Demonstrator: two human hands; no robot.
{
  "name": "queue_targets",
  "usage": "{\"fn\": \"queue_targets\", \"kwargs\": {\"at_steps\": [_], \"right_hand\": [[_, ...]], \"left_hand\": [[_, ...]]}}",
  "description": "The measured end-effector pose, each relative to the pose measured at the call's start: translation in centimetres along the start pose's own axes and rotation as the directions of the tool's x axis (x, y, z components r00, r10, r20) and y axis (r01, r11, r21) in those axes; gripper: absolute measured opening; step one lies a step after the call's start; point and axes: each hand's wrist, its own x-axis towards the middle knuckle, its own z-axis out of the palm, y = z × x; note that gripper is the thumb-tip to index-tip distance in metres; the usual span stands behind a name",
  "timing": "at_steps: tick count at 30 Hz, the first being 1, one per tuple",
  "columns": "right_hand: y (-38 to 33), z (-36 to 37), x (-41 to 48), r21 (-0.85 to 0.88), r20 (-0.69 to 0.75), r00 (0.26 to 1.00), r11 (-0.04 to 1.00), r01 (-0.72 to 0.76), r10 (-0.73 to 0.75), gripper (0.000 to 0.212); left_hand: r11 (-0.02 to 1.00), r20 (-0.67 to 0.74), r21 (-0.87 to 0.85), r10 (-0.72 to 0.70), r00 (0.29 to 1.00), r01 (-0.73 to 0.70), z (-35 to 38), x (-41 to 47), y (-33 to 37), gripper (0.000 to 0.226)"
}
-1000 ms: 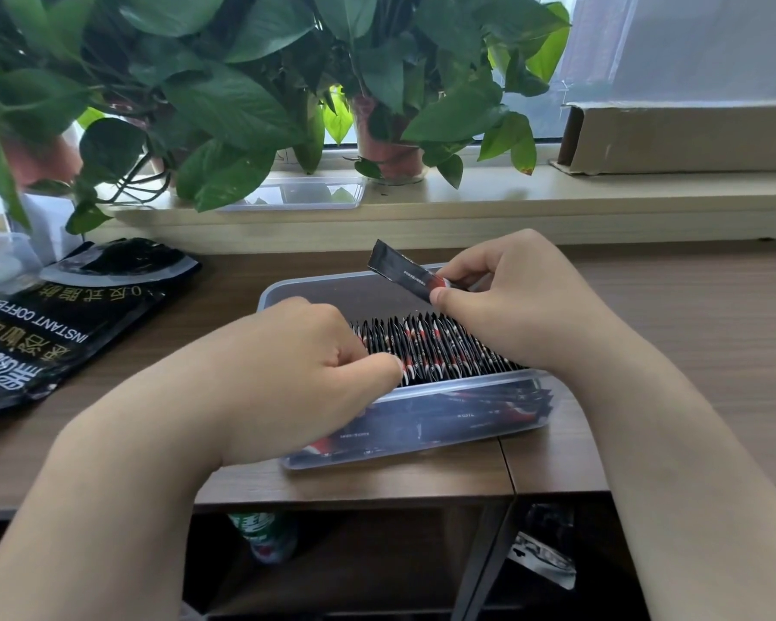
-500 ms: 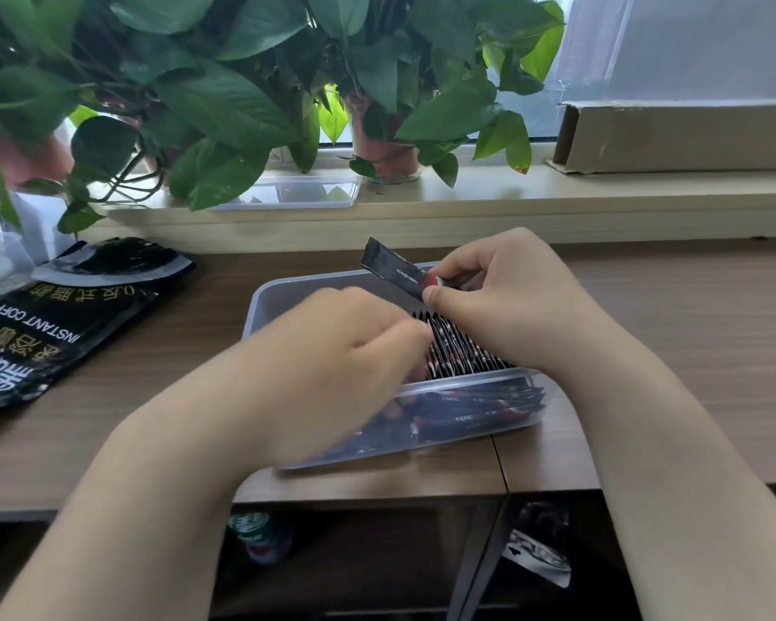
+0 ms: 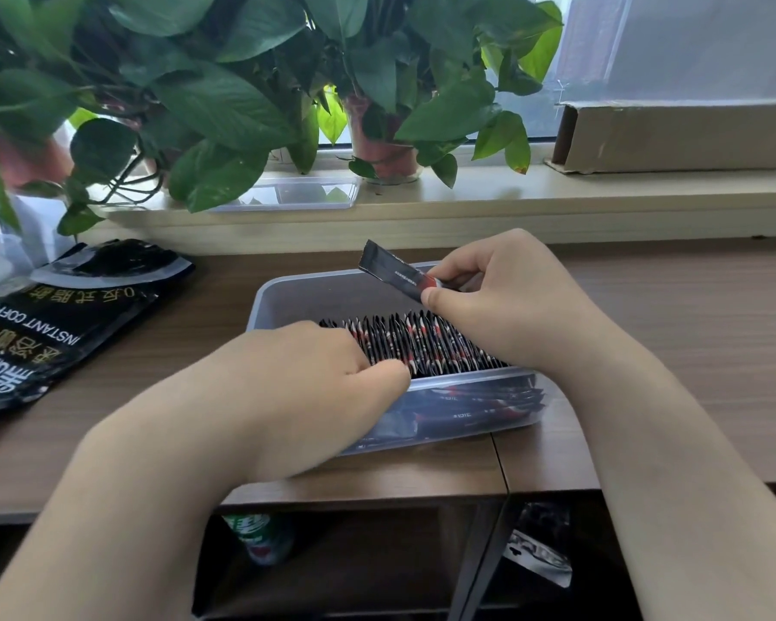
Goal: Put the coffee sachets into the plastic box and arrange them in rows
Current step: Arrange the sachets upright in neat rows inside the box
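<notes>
Looks well along, with coffee sachets point(image 3: 422, 347) rowed upright in the plastic box point(image 3: 287, 284) on the counter point(image 3: 691, 329). Pinches a loose sachet point(image 3: 390, 273) in the right hand point(image 3: 511, 307), the row's left end in the left hand point(image 3: 314, 387). Leaves the far side unfilled.

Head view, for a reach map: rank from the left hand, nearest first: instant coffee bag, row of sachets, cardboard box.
1. Row of sachets: touching the left hand.
2. Instant coffee bag: left, on the table.
3. Cardboard box: far right, on the sill.
</notes>
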Motion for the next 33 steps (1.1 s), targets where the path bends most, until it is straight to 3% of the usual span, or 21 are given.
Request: {"fn": "queue_targets", "kwargs": {"at_steps": [6,9,13,18,21,24,28,30,33], "right_hand": [[0.1,0.0,0.0,-0.015,-0.007,1.0,1.0,0.006,-0.006,0.011],[0.0,-0.1,0.0,-0.02,-0.001,1.0,1.0,0.005,-0.005,0.011],[0.0,-0.1,0.0,-0.029,0.01,1.0,0.999,0.014,-0.013,0.01],[-0.1,-0.3,-0.1,0.027,0.016,0.998,0.998,0.064,-0.064,0.008],[-1.0,-1.3,-0.5,0.091,0.144,0.973,0.982,0.167,-0.178,0.018],[-2.0,-2.0,-0.4,0.088,0.34,0.913,0.975,0.206,-0.224,0.015],[-2.8,-1.3,0.0,0.012,0.557,0.816,0.984,0.18,-0.156,0.012],[-3.2,-0.8,0.2,-0.054,0.607,0.787,0.984,0.172,-0.104,0.012],[-3.8,-0.1,0.5,-0.107,0.644,0.764,0.982,0.153,-0.049,0.012]], "left_hand": [[0.963,-0.077,-0.257,-0.1,0.992,0.077,0.4,1.0,-1.1,0.029],[0.959,0.045,-0.275,-0.065,0.997,0.074,-0.1,0.8,-1.3,0.042],[0.946,-0.041,-0.322,0.019,0.999,-0.031,-0.6,-0.4,-1.8,0.052],[0.944,0.036,-0.32,0.097,0.995,-0.081,-1.4,-1.1,-2.0,0.06],[0.944,0.083,-0.291,0.185,0.979,-0.154,-1.3,-1.5,-2.9,0.042],[0.947,0.06,-0.262,0.209,0.976,-0.186,-1.1,-1.3,-3.2,0.027],[0.947,0.031,-0.245,0.221,0.975,-0.207,-0.9,-1.1,-3.5,0.025],[0.938,0.018,-0.28,0.217,0.976,-0.204,-1.1,-1.2,-3.5,0.015],[0.918,-0.121,-0.334,0.185,0.975,-0.216,-1.4,-1.4,-3.4,0.012]]}}
